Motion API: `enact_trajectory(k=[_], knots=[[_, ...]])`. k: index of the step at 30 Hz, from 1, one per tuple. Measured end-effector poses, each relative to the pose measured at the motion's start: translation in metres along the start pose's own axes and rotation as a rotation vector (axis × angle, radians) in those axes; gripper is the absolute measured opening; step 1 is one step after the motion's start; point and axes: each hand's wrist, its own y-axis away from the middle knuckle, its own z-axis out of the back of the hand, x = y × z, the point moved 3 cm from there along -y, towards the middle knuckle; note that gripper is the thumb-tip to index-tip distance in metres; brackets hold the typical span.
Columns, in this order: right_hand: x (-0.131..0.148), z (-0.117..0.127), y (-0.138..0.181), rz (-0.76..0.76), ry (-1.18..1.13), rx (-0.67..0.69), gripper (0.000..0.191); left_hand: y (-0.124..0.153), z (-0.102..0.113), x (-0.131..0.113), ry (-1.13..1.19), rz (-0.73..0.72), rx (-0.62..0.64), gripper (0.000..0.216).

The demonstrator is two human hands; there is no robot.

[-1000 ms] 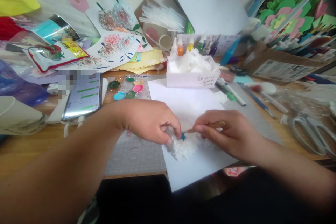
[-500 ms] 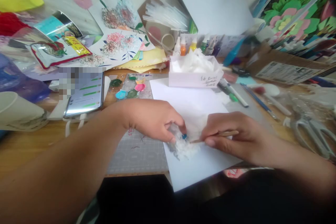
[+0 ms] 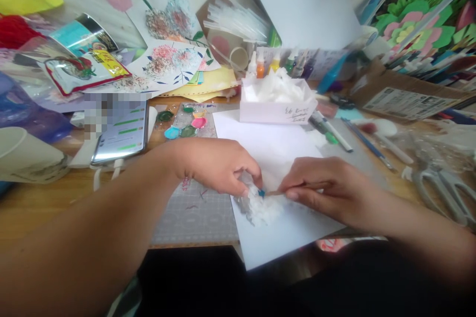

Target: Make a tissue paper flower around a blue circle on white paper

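On a sheet of white paper [image 3: 282,240] lies a ruffled white clump [image 3: 262,212], which looks like crumpled tissue. A small bright blue piece [image 3: 261,193] sits at its upper part. My left hand [image 3: 219,166] reaches over from the left, its thumb and forefinger curled and closed at the clump's upper left edge. Pinched in my right hand [image 3: 320,185] is a thin wooden stick [image 3: 274,192], pointing left, its tip at or very near the blue piece. Whether the tip touches it is hard to tell.
Behind the paper stands a white box [image 3: 275,111] full of white tissue. A palette with paint [image 3: 188,126] and a phone [image 3: 121,133] lie to the left, beyond them a paper cup [image 3: 31,158]. Scissors [image 3: 441,188], pens and a brush [image 3: 368,143] lie at the right.
The stick in my right hand has shifted slightly left and up, bringing its tip to the blue piece, and it lies flatter. My left hand has barely moved.
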Motion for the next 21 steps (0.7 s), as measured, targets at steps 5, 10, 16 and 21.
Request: enact_trajectory(k=[5, 10, 16, 21], knots=[[-0.002, 0.006, 0.004, -0.008, 0.026, 0.071, 0.021, 0.000, -0.001, 0.003, 0.031, -0.008, -0.004, 0.034], [-0.005, 0.007, 0.007, 0.008, 0.007, 0.135, 0.019, -0.001, -0.001, 0.002, 0.030, -0.003, -0.020, 0.034], [-0.017, 0.033, 0.010, -0.034, -0.038, -0.417, 0.036, 0.002, 0.000, 0.000, 0.039, 0.015, -0.023, 0.036], [-0.034, 0.041, -0.008, -0.105, 0.414, -0.361, 0.032, 0.002, -0.001, 0.002, 0.054, 0.016, -0.034, 0.035]])
